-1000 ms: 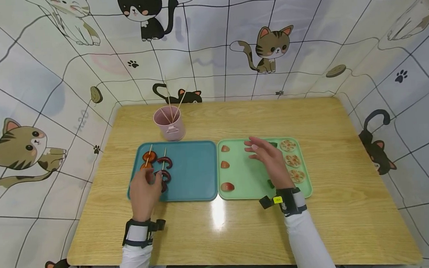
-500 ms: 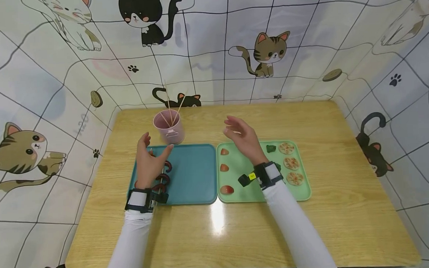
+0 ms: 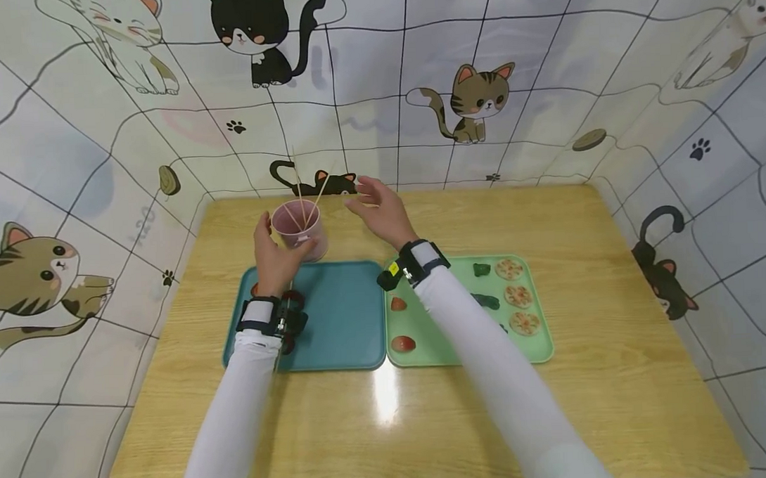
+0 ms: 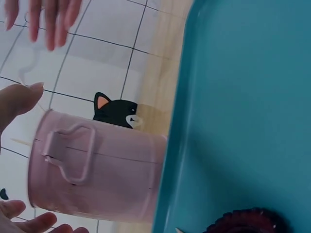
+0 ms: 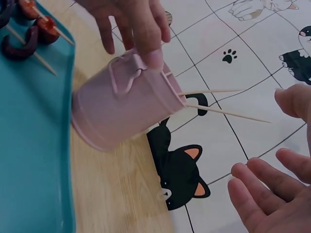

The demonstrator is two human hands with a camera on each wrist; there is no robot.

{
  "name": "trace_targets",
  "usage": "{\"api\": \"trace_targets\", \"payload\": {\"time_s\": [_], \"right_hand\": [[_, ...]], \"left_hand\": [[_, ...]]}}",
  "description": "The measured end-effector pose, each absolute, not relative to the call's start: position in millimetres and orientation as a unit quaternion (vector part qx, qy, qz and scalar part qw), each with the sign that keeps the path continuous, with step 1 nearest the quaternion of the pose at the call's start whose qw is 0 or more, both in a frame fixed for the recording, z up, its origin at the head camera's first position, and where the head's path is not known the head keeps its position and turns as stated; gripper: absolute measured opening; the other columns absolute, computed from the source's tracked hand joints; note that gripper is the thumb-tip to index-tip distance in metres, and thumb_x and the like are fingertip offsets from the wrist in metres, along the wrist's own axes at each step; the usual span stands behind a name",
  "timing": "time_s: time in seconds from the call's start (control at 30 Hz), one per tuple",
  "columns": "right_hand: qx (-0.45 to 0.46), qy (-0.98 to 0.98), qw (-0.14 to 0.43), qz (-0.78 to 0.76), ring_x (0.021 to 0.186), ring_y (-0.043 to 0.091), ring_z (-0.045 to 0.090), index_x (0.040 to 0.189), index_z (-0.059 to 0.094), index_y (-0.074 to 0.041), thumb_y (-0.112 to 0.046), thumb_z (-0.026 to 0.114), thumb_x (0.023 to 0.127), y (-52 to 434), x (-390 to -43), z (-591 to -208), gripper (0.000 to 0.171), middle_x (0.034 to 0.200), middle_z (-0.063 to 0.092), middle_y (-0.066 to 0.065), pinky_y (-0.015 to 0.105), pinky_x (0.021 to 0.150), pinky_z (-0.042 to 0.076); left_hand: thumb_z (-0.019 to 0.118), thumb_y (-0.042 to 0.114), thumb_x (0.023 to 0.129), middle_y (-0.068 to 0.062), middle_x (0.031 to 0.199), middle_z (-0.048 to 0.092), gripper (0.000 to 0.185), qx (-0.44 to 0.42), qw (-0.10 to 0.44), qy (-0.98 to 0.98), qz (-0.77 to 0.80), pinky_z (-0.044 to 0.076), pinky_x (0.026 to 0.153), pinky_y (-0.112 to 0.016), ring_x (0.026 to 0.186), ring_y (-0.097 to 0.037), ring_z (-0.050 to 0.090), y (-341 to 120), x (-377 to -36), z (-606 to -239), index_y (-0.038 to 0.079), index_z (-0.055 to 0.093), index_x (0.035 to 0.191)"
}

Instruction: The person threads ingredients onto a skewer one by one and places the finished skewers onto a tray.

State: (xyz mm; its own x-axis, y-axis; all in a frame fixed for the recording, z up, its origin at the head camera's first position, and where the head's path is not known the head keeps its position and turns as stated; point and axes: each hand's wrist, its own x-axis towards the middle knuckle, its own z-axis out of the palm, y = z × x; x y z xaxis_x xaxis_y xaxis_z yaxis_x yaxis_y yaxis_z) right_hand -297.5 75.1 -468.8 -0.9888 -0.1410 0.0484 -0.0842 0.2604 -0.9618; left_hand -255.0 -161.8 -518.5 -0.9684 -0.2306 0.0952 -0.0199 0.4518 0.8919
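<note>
We look down on a wooden surface (image 3: 427, 406) where our left hand (image 3: 274, 257) wraps its curled fingers (image 5: 146, 36) round a pink cup (image 3: 298, 229) of bamboo sticks (image 3: 310, 199), standing just behind the teal tray (image 3: 341, 318). Our right hand (image 3: 382, 211) hovers beside the sticks, fingers (image 5: 262, 194) spread and holding nothing. Two filled skewers (image 5: 29, 36) already lie on the teal tray, while red pieces (image 3: 402, 344), green pieces (image 3: 482, 269) and lotus slices (image 3: 518, 295) wait on the green tray (image 3: 539, 349), so we judge the work partly done, with more skewers left.
</note>
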Motion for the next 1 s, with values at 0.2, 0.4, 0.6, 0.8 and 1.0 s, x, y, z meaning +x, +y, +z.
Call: {"api": "trace_targets", "payload": {"time_s": [0.2, 0.4, 0.6, 0.8, 1.0], "right_hand": [[-0.054, 0.799, 0.014, -0.598, 0.128, 0.024, 0.062, 0.151, 0.050, -0.016, -0.038, 0.068, 0.099, 51, -327, -469, 0.059, 0.140, 0.064, 0.006, 0.036, 0.105, 0.051], [-0.027, 0.784, 0.014, -0.620, 0.127, 0.023, 0.063, 0.146, 0.055, -0.011, -0.030, 0.067, 0.101, 31, -341, -471, 0.051, 0.133, 0.069, 0.009, 0.036, 0.105, 0.050], [-0.024, 0.788, -0.001, -0.615, 0.118, 0.022, 0.067, 0.137, 0.064, -0.009, -0.029, 0.067, 0.101, 16, -345, -471, 0.042, 0.123, 0.074, 0.008, 0.034, 0.100, 0.053], [-0.025, 0.782, -0.031, -0.622, 0.096, 0.025, 0.075, 0.115, 0.072, -0.006, -0.026, 0.069, 0.100, 12, -344, -471, 0.025, 0.104, 0.078, 0.011, 0.030, 0.081, 0.058], [-0.047, 0.779, -0.046, -0.624, 0.090, 0.023, 0.076, 0.111, 0.074, -0.007, -0.024, 0.070, 0.099, 9, -337, -468, 0.021, 0.101, 0.078, 0.010, 0.026, 0.075, 0.059]], "left_hand": [[0.089, 0.031, 0.080, -0.016, 0.165, 0.031, 0.110, 0.075, 0.114, -0.843, -0.521, 0.030, 0.124, -0.049, 0.153, -0.029, 0.032, -161, -267, -527, 0.008, 0.020, 0.163], [0.088, 0.024, 0.080, -0.017, 0.160, 0.039, 0.102, 0.074, 0.134, -0.827, -0.540, 0.042, 0.117, -0.048, 0.146, -0.029, 0.042, -161, -273, -533, 0.006, 0.027, 0.160], [0.086, 0.020, 0.081, -0.018, 0.155, 0.045, 0.095, 0.080, 0.146, -0.822, -0.544, 0.045, 0.114, -0.048, 0.141, -0.030, 0.047, -161, -276, -536, 0.006, 0.031, 0.157], [0.087, 0.022, 0.081, -0.017, 0.154, 0.046, 0.094, 0.080, 0.139, -0.825, -0.541, 0.043, 0.115, -0.048, 0.142, -0.029, 0.047, -159, -277, -537, 0.008, 0.032, 0.157], [0.087, 0.024, 0.081, -0.016, 0.154, 0.046, 0.094, 0.081, 0.138, -0.823, -0.545, 0.042, 0.117, -0.049, 0.141, -0.029, 0.047, -161, -277, -539, 0.009, 0.033, 0.156]]}}
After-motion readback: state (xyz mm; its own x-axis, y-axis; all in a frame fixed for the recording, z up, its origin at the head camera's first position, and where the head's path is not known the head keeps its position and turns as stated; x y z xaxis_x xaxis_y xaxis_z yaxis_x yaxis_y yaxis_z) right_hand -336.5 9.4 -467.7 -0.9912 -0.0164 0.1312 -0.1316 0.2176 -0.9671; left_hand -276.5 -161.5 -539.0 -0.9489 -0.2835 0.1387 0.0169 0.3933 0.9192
